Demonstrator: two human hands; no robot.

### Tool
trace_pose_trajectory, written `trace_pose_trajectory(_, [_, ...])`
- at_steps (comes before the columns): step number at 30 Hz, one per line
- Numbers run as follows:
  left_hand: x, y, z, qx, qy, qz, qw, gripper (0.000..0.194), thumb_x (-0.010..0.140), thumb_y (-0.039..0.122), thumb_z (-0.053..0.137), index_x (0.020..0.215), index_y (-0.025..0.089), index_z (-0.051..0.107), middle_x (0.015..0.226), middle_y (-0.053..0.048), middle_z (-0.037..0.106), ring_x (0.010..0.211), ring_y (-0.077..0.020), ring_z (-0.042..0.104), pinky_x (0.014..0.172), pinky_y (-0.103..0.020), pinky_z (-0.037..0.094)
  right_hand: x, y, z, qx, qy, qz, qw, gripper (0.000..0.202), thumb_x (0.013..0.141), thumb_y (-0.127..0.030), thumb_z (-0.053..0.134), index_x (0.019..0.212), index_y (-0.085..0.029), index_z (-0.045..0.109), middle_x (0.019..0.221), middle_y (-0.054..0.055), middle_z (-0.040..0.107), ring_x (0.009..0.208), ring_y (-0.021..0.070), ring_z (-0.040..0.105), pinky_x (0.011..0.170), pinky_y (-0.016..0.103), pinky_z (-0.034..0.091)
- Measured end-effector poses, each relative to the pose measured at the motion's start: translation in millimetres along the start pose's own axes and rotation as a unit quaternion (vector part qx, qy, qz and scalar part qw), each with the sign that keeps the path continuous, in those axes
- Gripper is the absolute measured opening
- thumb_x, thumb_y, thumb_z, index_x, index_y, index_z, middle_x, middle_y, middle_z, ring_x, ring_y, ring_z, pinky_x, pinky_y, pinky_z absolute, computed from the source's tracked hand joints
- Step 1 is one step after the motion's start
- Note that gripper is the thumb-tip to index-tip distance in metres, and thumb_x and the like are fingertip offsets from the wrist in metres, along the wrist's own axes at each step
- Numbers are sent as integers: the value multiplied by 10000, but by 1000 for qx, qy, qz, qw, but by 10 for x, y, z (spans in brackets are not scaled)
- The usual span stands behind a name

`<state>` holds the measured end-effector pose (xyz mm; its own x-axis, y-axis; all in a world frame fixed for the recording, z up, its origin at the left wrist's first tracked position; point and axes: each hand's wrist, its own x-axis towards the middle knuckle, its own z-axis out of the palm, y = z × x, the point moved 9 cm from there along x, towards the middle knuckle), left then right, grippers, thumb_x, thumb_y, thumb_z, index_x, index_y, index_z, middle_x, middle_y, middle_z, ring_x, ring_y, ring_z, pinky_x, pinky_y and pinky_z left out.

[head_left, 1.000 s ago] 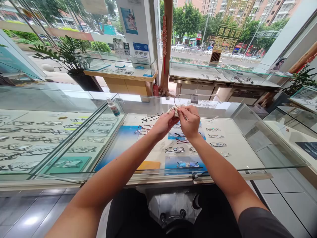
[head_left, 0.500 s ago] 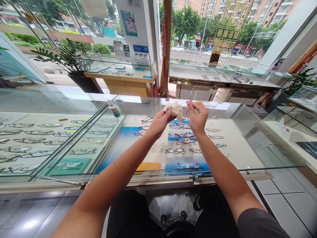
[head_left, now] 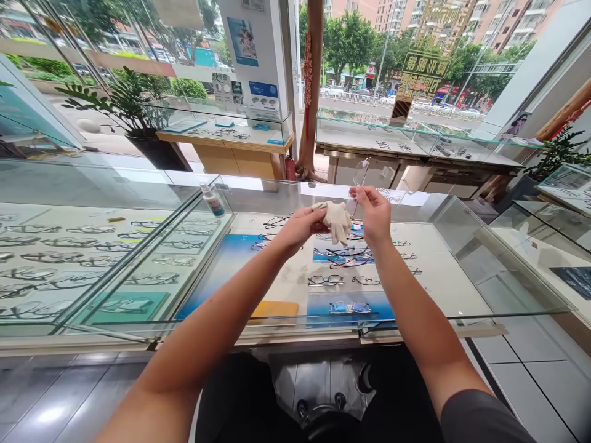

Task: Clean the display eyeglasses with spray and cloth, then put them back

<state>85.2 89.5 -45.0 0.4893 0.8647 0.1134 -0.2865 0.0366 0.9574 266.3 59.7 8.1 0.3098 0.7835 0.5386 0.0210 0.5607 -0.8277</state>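
My left hand is closed on a crumpled cream cleaning cloth, which hangs down past the fingertips. Beside it, my right hand pinches a pair of thin-framed eyeglasses; one rim stands up above the fingers, and part of the frame is hidden by them. The cloth and the right hand's fingers are close together, and I cannot tell whether the cloth touches the glasses. Both hands are above the glass display counter, over rows of spectacles inside it.
A white spray bottle stands on the counter to the left. Inside the case lie an orange sheet and blue display boards. More glass cases line the window, with a potted plant and a wooden post.
The cloth and my left hand have shifted right, nearer the right hand, and the cloth now hangs more spread out. The glasses have turned in my right hand.
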Motion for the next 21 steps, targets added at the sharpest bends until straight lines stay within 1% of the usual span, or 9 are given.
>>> trace_pose_trajectory(3, [24, 65, -229, -90, 87, -23, 992, 231, 940, 333, 816, 1017, 121, 768, 949, -116, 813, 816, -198, 746, 892, -373, 629, 26, 17, 50, 29, -44, 32, 998, 322, 922, -612, 787, 904, -291, 802, 1031, 32, 810, 1010, 220, 710, 976, 398, 564])
trace_pose_trajectory(5, [33, 149, -304, -119, 113, -1, 986, 202, 976, 304, 777, 1050, 117, 762, 1001, -126, 824, 875, -208, 772, 976, -402, 632, -11, -39, 113, -17, -70, 2, 997, 308, 956, -581, 761, 906, -279, 800, 999, 38, 794, 988, 223, 694, 954, 396, 549])
trace_pose_trajectory(7, [42, 235, -304, -128, 107, 43, 985, 222, 986, 322, 778, 1085, 124, 764, 1071, -134, 833, 989, -234, 793, 1087, -445, 607, -94, -105, 222, -116, -98, -58, 987, 275, 1005, -499, 716, 892, -258, 785, 954, 48, 764, 966, 234, 671, 939, 406, 525])
trace_pose_trajectory(10, [45, 261, -213, -105, 68, 96, 988, 336, 944, 432, 839, 1128, 159, 774, 1160, -132, 834, 1161, -278, 780, 1211, -505, 539, -259, -102, 437, -284, -142, -132, 939, 243, 1054, -364, 627, 875, -235, 728, 933, 74, 722, 955, 262, 633, 918, 432, 494])
trace_pose_trajectory(13, [18, 224, -105, -6, 36, 123, 992, 451, 897, 565, 854, 1141, 191, 793, 1189, -110, 832, 1215, -304, 756, 1244, -527, 505, -346, -26, 543, -389, -156, -155, 895, 236, 1081, -303, 546, 898, -231, 675, 989, 110, 717, 978, 288, 610, 923, 453, 485])
trace_pose_trajectory(15, [-31, 269, -30, 113, 18, 153, 982, 449, 914, 588, 812, 1133, 197, 806, 1196, -94, 829, 1224, -317, 738, 1229, -513, 504, -337, -16, 523, -410, -142, -157, 887, 240, 1090, -299, 525, 900, -233, 655, 1004, 119, 718, 982, 295, 606, 933, 464, 484])
trace_pose_trajectory(17, [-91, 351, 45, 232, -5, 176, 957, 411, 957, 564, 741, 1133, 199, 813, 1188, -78, 826, 1215, -322, 722, 1182, -484, 519, -300, -43, 469, -399, -125, -154, 895, 240, 1091, -314, 526, 896, -238, 645, 1007, 117, 724, 987, 296, 609, 940, 470, 484])
trace_pose_trajectory(19, [-139, 465, 57, 304, -14, 191, 933, 377, 989, 529, 666, 1117, 204, 809, 1143, -67, 822, 1158, -311, 722, 1101, -450, 544, -256, -92, 405, -365, -108, -148, 913, 238, 1080, -338, 550, 880, -246, 642, 987, 101, 728, 991, 289, 618, 939, 465, 491])
trace_pose_trajectory(21, [-171, 638, -46, 342, 18, 210, 916, 337, 1001, 482, 599, 1059, 209, 787, 1072, -64, 807, 1057, -283, 721, 1005, -418, 558, -213, -140, 342, -306, -92, -130, 939, 233, 1061, -355, 571, 870, -251, 655, 965, 78, 738, 991, 270, 639, 941, 452, 504])
